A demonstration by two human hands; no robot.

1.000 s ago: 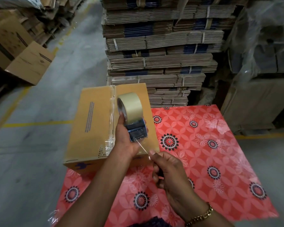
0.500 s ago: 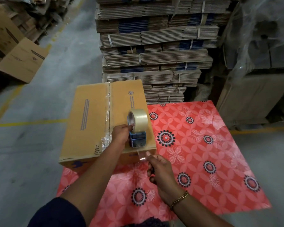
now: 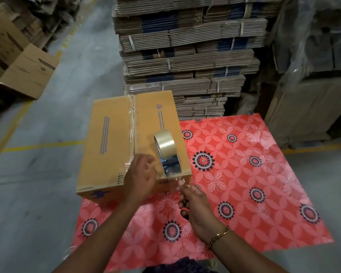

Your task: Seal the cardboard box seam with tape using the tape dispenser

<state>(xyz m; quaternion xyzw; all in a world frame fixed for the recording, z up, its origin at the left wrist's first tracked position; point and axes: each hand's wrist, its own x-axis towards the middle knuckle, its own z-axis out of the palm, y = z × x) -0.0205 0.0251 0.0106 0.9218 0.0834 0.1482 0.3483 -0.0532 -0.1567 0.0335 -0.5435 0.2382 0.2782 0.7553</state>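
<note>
A closed brown cardboard box (image 3: pixel 110 138) sits on the left part of a red flower-patterned sheet (image 3: pixel 244 174). Clear tape (image 3: pixel 133 127) runs along its middle top seam. The tape dispenser (image 3: pixel 168 154), carrying a tan roll, stands on the box top near the right front corner. My left hand (image 3: pixel 140 174), blurred, grips the dispenser from its left side. My right hand (image 3: pixel 195 205), with a gold bracelet, pinches the free tape end (image 3: pixel 180 182) just below the box's front edge. A short stretch of clear tape spans from dispenser to fingers.
A tall stack of bundled flat cartons (image 3: pixel 185 56) rises right behind the box. Open cartons (image 3: pixel 28 71) lie on the floor at left, and plastic-wrapped goods (image 3: pixel 313 46) stand at right. Grey concrete floor with a yellow line (image 3: pixel 43 145) lies left of the sheet.
The dispenser came down from above the box onto its top near the right front corner. My right hand kept the tape end and moved toward the box's front edge.
</note>
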